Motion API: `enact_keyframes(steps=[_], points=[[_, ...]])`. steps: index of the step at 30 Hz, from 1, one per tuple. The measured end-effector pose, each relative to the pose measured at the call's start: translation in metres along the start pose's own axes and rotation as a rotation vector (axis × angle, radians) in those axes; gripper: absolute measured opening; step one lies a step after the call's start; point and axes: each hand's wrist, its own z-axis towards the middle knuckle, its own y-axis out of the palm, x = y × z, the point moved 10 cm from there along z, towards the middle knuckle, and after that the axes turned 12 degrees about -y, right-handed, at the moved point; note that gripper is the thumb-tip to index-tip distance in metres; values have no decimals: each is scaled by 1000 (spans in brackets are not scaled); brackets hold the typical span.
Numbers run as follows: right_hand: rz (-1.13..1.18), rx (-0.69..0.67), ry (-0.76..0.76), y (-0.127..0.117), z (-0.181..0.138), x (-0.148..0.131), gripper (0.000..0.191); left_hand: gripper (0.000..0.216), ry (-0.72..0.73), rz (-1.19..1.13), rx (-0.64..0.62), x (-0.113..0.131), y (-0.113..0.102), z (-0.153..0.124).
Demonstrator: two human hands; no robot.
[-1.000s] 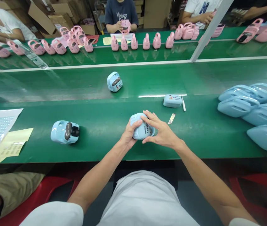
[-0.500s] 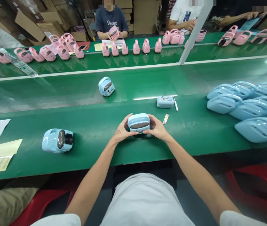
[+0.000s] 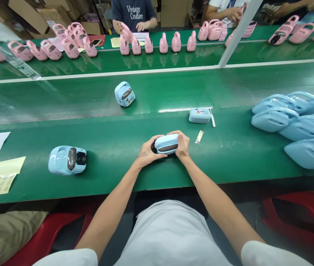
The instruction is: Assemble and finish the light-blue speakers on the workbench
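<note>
Pale-blue and glossy, the case [image 3: 166,142] sits at mid-frame, gripped at its ends by the left hand [image 3: 148,151] and right hand [image 3: 183,145], both curled partly closed, probably to steady it from either side. Toward the right of centre, a second case [image 3: 199,116] and white stick [image 3: 212,120] lie on the green bench [image 3: 112,166], seemingly within easy reach.

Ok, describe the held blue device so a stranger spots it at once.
Find the green bench and its near side. There, between the left hand and right hand, is a blue device with a dark window. Among the blue ones, only it is held.
</note>
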Motion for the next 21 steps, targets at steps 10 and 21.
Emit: enact_keyframes(steps=[10, 21], points=[[9, 26, 26, 1, -2, 10, 77, 83, -30, -56, 24, -7, 0, -1], [60, -324, 131, 1, 43, -1, 23, 114, -26, -176, 136, -20, -19, -1]])
